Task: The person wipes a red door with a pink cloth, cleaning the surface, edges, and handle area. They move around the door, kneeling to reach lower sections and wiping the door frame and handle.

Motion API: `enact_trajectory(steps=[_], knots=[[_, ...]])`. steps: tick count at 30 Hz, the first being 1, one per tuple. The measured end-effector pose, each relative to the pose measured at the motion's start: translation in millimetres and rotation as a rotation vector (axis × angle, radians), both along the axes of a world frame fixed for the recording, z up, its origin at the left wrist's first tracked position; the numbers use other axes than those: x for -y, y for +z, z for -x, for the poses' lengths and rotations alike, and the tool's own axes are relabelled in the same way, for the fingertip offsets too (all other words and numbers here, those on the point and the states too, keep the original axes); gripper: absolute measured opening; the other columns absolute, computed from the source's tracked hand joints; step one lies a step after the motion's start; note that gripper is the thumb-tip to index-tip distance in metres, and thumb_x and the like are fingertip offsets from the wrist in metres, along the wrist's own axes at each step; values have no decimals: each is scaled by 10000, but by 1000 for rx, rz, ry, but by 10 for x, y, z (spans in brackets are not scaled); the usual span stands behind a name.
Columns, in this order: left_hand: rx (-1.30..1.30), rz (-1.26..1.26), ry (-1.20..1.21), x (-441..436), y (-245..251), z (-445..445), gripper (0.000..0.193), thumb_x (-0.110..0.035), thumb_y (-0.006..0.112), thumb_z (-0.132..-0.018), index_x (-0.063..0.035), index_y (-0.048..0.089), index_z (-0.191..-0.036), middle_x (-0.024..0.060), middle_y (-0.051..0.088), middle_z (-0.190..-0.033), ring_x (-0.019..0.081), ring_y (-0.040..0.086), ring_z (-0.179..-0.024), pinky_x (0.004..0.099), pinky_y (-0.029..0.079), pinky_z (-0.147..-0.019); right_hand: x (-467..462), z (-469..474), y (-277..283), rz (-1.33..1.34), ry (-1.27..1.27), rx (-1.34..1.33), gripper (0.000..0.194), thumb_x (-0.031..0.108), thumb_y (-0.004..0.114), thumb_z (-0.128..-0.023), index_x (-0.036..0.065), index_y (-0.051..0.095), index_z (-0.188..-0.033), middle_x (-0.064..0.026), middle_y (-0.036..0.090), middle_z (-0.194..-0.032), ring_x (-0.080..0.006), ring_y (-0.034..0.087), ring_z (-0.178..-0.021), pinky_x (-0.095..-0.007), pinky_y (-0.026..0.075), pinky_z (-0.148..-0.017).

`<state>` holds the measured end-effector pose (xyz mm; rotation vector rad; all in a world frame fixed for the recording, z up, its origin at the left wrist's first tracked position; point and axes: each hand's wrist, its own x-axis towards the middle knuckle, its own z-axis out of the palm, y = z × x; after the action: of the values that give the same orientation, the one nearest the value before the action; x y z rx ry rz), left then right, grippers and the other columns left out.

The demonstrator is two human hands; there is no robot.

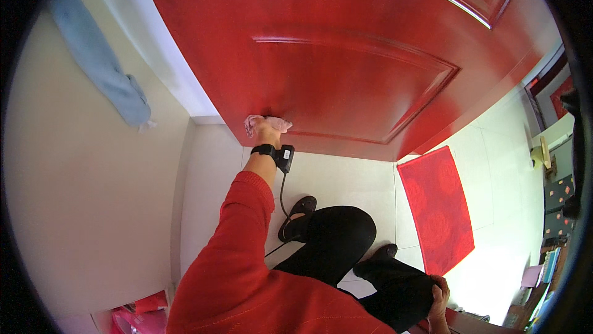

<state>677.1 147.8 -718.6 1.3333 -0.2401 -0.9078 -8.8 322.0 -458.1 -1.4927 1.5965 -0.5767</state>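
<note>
My left hand [267,126] presses a crumpled pale pink cloth [280,124] against the lower part of a red panelled door [343,88], near the bottom corner of its raised moulding. Part of the cloth bunches out on both sides of the hand. A black strap with a small boxed device [285,159] is on that wrist, and a cable runs down from it. At the lower right, my right hand [439,294] rests on my bent right knee, in black trousers [403,287], with no object visible in it.
A beige wall [92,195] with a hanging blue fabric tube [102,65] stands at left. A red mat [438,209] lies on the pale tiled floor [343,176]. Pink and red bags [141,318] are at lower left. Household items [551,264] line the far right.
</note>
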Motion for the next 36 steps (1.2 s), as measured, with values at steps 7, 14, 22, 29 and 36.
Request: enact_trajectory(steps=[7,14,22,29,36], knots=[[-52,295,-138,81,1035,-74,528,-313,461,-979,-38,411,-1426,164,445,-1397,273,445,-1231,430,353,-1049,61,55,-176,0,-11,64,471,274,556,-822,-76,626,-1129,-134,668,-1009,-213,593,-960,-344,468,-891],[294,504,496,377,2661,289,473,-286,424,-1011,-37,435,-1413,136,514,-1334,244,501,-1157,402,393,-998,65,-90,-120,6,1,48,446,276,571,-834,-58,632,-1124,-96,659,-994,-187,583,-947,-317,460,-882],[844,668,467,507,3845,864,326,-201,434,-1034,-51,524,-1308,93,541,-1308,196,491,-1205,340,370,-1031,102,-295,-37,85,71,-7,415,238,545,-816,-58,646,-1089,-134,675,-991,-224,610,-964,-333,463,-893],[1916,522,479,897,4635,729,383,-245,506,-982,-117,567,-1338,90,432,-1486,397,299,-1396,549,257,-1135,46,-204,-66,116,77,-30,372,207,560,-827,-58,637,-1077,-181,662,-1004,-282,631,-967,-350,480,-893],[2348,241,360,922,4085,698,516,-301,654,-876,-343,558,-1381,-6,462,-1407,346,349,-1359,605,302,-1079,17,-200,-19,86,36,-34,361,176,559,-828,-59,628,-1094,-173,658,-1047,-278,625,-1002,-354,470,-926]])
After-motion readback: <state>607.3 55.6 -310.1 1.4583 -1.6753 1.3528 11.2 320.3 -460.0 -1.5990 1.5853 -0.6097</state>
